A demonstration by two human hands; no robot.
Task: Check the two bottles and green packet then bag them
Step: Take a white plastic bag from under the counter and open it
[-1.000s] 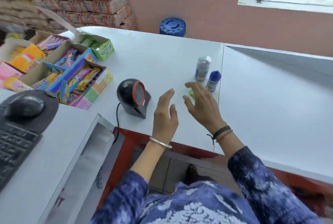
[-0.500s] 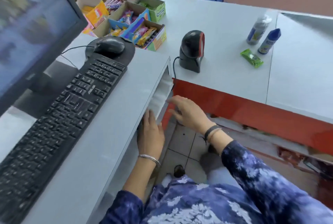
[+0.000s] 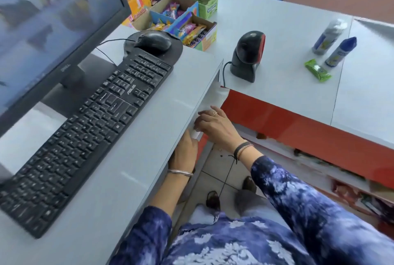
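The two bottles stand upright on the counter (image 3: 277,36), well beyond the hands and off to their right; the grey bottle (image 3: 327,37) with a white cap is the farther, the blue-capped bottle (image 3: 340,52) just beside it and nearer; the green packet (image 3: 317,70) lies flat just in front of them, close to the blue-capped one, whether touching it I cannot tell; none of the three is held, and they sit near the scanner (image 3: 247,57), which is between them and the hands, likely so each can be passed before its red face.

Both hands are down at the edge of the desk (image 3: 149,136), under the keyboard (image 3: 85,132); the right hand (image 3: 215,125) curls its fingers on something thin and white at the lip of the shelf there, seemingly a bag or a stack of bags, so I judge it is pinching one loose; the left hand (image 3: 184,151) lies just below and nearer the body, pressed against the same white stuff, perhaps to steady it; its fingers are partly hidden by the desk edge, so whether it grips I cannot tell.

Fetching the bag looks like the step in hand; checking and bagging are not yet done.

Beyond the keyboard sit a mouse (image 3: 153,41), a monitor (image 3: 53,19) and open boxes of sweets (image 3: 183,21), far from either hand.
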